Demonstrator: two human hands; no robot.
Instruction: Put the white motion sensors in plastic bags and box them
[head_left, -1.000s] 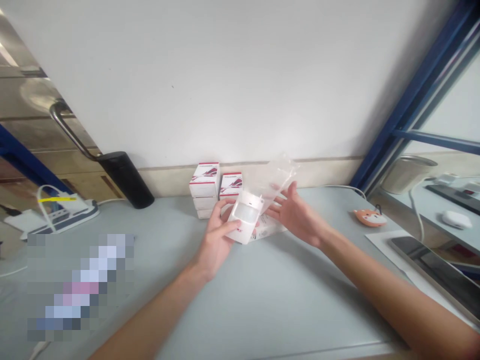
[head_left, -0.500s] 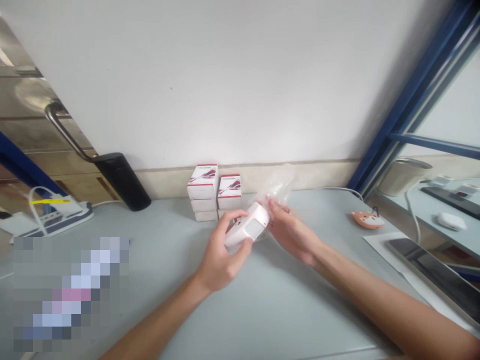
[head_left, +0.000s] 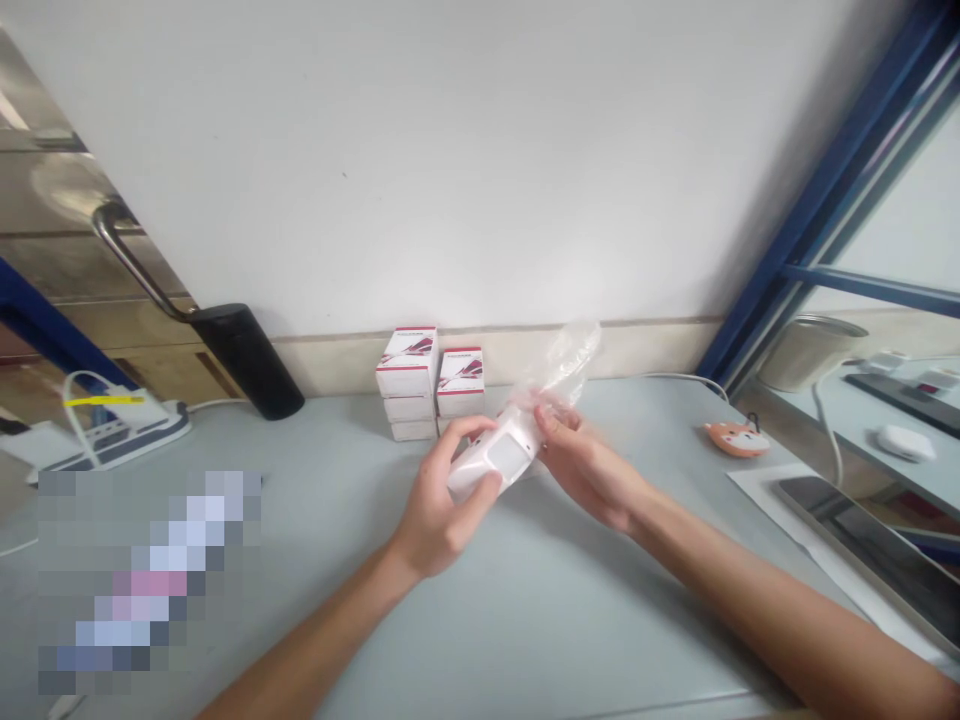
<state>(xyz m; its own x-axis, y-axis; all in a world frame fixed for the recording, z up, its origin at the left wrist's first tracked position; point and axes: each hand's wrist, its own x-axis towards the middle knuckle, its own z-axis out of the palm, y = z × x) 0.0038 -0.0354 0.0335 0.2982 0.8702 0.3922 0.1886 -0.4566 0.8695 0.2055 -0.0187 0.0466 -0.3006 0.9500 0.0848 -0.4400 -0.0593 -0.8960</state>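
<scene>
Left hand (head_left: 439, 505) gripping white motion sensor (head_left: 495, 462), right hand (head_left: 581, 470) pinching clear plastic bag (head_left: 562, 365), box labels (head_left: 407, 348) unreadable

Two bare forearms (head_left: 319, 630) (hands (head_left: 442, 505) too)

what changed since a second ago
The white motion sensor has tipped from upright to nearly flat, its upper end now inside the clear plastic bag, and the right hand has closed on the bag. The left hand still grips the sensor. The stacked boxes stayed put.
</scene>
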